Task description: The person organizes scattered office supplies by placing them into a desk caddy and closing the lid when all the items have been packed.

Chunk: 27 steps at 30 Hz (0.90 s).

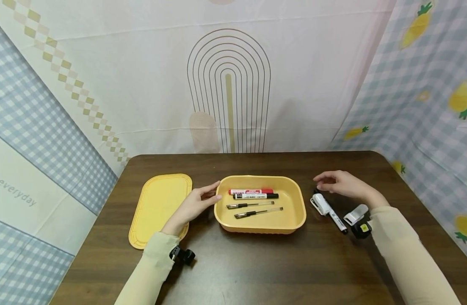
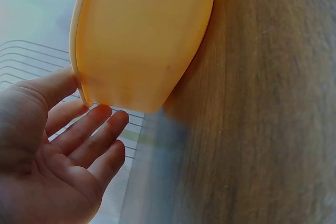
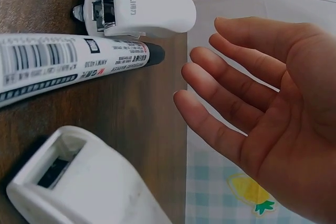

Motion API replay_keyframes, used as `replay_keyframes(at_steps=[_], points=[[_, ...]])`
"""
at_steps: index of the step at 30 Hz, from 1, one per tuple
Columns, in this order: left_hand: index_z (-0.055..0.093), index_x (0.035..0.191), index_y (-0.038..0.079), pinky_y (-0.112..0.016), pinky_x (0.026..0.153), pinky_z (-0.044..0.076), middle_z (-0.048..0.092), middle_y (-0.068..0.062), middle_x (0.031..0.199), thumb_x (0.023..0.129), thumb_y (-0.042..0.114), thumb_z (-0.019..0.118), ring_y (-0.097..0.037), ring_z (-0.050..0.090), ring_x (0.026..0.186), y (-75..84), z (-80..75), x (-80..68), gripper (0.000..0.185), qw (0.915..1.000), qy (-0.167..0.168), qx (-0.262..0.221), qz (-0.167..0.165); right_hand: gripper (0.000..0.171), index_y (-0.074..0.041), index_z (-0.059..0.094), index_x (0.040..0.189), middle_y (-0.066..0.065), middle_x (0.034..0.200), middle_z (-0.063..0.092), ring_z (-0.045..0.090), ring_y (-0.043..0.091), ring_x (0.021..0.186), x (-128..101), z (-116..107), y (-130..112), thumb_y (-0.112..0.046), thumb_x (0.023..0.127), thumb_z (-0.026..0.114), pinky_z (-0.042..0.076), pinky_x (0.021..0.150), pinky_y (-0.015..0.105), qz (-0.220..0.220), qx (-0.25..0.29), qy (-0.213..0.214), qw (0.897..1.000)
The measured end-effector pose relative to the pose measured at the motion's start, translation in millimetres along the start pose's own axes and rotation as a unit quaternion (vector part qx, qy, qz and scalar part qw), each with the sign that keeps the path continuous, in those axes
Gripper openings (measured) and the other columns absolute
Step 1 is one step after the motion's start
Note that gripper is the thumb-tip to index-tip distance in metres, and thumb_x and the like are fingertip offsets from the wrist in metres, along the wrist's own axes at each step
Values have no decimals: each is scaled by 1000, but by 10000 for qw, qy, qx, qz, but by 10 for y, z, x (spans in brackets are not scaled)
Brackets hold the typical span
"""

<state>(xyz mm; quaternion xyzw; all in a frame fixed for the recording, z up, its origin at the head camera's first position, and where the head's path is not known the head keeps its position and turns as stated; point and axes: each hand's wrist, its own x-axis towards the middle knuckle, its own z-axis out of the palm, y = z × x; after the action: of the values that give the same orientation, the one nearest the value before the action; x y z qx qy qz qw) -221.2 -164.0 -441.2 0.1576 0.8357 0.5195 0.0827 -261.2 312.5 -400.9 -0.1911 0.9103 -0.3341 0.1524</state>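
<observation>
In the head view a yellow plastic box (image 1: pixel 261 231) sits mid-table. Inside lie a red marker (image 1: pixel 250 191), a black marker (image 1: pixel 256 196) and two thin pens (image 1: pixel 250 205) with black grips. My left hand (image 1: pixel 195 205) holds the box's left rim; the left wrist view shows the thumb (image 2: pixel 58 85) on the rim and fingertips at the outer wall. My right hand (image 1: pixel 341 184) hovers with loosely bent, empty fingers. Near it lie a white-and-black marker (image 3: pixel 79 64), a small white stapler-like tool (image 3: pixel 155 6) lettered "deli", and another white tool (image 3: pixel 100 182).
A yellow lid (image 1: pixel 161 203) lies flat on the left of the dark wooden table (image 1: pixel 233 271), partly under my left wrist. A patterned cloth (image 1: pixel 305 76) hangs behind the table. Black cameras sit on the wrists.
</observation>
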Motion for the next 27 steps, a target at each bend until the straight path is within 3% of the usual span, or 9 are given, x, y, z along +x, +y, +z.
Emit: replay_keyframes(at_steps=[6, 13, 17, 21, 27], points=[[45, 150, 0, -47, 104, 48, 50, -17, 148, 100, 12, 65, -34, 58, 125, 26, 2, -1, 55, 10000, -31, -3, 10, 42, 2, 62, 132, 13, 116, 70, 69, 28, 98, -51, 5, 22, -27, 101, 64, 59, 78, 42, 58, -55, 31, 10000], [45, 148, -5, -46, 103, 48, 51, -22, 145, 100, 10, 64, -35, 59, 125, 332, -38, -119, 54, 9999, -136, 21, 22, 45, 1, 60, 135, 20, 127, 65, 68, 29, 101, -103, 35, 34, -31, 102, 61, 59, 81, 44, 181, -11, -37, 9998], [45, 148, -6, -46, 103, 48, 50, -23, 146, 100, 9, 63, -36, 58, 125, 398, -37, -152, 53, 9999, -128, -5, 61, 46, 1, 60, 136, 24, 131, 62, 68, 29, 101, -127, 65, 38, -32, 103, 60, 59, 81, 44, 212, 2, -23, 9998], [44, 149, -4, -48, 104, 47, 50, -22, 147, 100, 10, 63, -36, 57, 126, 335, -17, -127, 54, 10000, -82, -39, -22, 48, 0, 60, 136, 23, 130, 62, 69, 27, 98, -149, 88, 41, -34, 103, 60, 59, 80, 44, 189, -31, 25, 9998], [46, 150, 2, -46, 103, 48, 51, -16, 148, 100, 15, 66, -32, 59, 125, 21, 4, -13, 56, 10000, -22, 21, -6, 48, 2, 60, 135, 13, 120, 69, 67, 21, 97, -183, 140, 39, -33, 103, 60, 57, 77, 36, 56, -185, 103, 9998]])
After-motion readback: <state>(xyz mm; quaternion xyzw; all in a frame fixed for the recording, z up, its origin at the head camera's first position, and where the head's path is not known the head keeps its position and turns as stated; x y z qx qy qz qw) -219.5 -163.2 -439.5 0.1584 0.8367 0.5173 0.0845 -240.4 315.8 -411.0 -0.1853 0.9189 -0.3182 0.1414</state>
